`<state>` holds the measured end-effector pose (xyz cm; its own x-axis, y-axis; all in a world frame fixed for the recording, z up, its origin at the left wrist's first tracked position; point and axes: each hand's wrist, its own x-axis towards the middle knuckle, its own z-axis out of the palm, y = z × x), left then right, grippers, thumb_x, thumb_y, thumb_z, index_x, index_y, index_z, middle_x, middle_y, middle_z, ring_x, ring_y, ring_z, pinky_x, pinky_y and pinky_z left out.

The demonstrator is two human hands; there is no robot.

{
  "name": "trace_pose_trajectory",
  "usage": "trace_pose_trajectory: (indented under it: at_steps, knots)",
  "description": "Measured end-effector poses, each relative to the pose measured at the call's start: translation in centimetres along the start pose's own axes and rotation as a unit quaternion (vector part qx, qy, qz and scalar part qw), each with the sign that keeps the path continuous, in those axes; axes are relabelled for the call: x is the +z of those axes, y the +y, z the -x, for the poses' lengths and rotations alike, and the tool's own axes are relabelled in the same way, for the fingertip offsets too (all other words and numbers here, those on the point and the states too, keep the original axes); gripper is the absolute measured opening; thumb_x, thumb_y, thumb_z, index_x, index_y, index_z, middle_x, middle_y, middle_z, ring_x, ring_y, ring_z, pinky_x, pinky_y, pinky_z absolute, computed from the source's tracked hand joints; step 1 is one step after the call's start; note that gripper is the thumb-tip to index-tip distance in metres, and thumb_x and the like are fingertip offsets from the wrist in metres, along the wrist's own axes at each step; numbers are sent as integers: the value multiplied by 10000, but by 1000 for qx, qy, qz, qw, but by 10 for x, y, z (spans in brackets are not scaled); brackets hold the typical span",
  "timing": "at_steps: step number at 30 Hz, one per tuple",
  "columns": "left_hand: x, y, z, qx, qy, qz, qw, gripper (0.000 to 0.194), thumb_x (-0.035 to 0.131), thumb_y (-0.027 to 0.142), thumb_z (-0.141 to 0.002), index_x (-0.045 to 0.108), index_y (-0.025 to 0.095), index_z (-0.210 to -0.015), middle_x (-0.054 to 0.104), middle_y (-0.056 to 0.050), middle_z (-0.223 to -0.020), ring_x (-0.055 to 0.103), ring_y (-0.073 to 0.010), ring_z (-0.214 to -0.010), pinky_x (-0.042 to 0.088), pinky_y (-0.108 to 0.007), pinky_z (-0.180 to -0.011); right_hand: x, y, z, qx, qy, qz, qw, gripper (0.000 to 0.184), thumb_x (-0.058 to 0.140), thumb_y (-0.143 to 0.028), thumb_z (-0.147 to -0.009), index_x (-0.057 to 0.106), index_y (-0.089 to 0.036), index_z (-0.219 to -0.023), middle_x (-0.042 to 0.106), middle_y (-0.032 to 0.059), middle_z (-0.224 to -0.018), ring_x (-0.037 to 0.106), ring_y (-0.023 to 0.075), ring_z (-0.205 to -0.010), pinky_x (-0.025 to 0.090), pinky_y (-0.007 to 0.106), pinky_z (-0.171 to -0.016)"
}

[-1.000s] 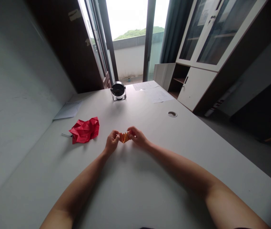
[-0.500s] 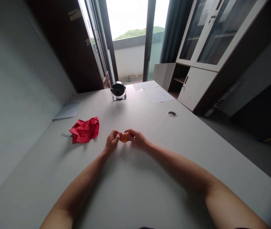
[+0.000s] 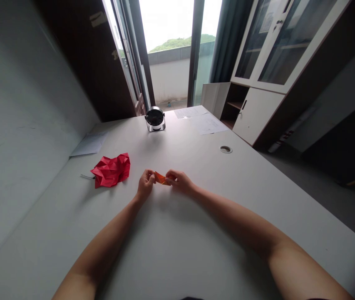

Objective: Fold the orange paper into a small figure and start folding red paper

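We clamp the orange paper (image 3: 160, 178) lengthwise: left fingers (image 3: 151, 179) at its ten-o'clock end, right fingers (image 3: 171, 173) at four o'clock.

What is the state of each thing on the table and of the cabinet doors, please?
Orange paper: folded, held by left hand and right hand.
Red paper: creased, partly opened out, lying on the table.
Round black device: upright in its stand; on or off, cannot tell.
White sheets: lying flat.
Upper glass doors: shut.
Lower cabinet: left door open, right door shut.
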<state>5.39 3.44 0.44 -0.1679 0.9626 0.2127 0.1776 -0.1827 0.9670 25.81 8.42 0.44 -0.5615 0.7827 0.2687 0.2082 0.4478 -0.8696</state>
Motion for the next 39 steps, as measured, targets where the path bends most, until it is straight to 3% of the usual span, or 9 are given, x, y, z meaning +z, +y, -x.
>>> trace_pose_trajectory:
  at_steps: [10,17,24,30,35,39]
  knots:
    - [-2,-9,-6,-7,50,35,998,186,538,366,-880,509,192,-936,547,0,-820,539,-113,-651,478,-250,-636,-1,-4,-1,-45,8,23,999,172,574,-340,-878,656,-190,-858,625,9,-809,496,123,-681,387,239,-645]
    - [-3,-10,-7,-17,69,60,996,209,511,401,-888,477,200,-935,548,6,-832,563,-104,-643,518,-272,-689,0,0,-2,-20,27,64,997,178,542,-308,-851,570,-190,-721,517,-31,-664,419,109,-609,321,227,-584]
    - [-2,-7,-5,-15,36,76,996,188,553,361,-873,484,198,-937,569,-15,-879,590,-126,-712,528,-283,-699,-5,-5,0,-1,40,90,995,312,522,-393,-892,515,-187,-658,441,-49,-597,356,95,-571,276,228,-553]
    - [-1,7,1,28,18,-13,999,400,593,299,-875,547,237,-1267,628,-3,-873,617,-149,-770,516,-283,-757,-5,-8,0,-15,41,98,994,330,524,-388,-889,517,-180,-633,427,-50,-579,346,91,-559,269,230,-549]
    - [-1,8,2,56,6,-72,996,245,608,285,-876,712,224,-1089,706,-62,-1039,656,-203,-942,514,-300,-823,-5,-5,-1,-23,47,111,992,322,535,-383,-885,549,-173,-642,451,-46,-581,358,90,-563,273,228,-557]
    - [-1,2,1,50,0,-65,997,282,608,315,-893,697,210,-1140,718,-84,-1097,676,-203,-936,537,-315,-827,-4,-2,-1,-30,65,131,989,327,534,-390,-898,561,-170,-658,485,-40,-591,384,90,-563,281,219,-560]
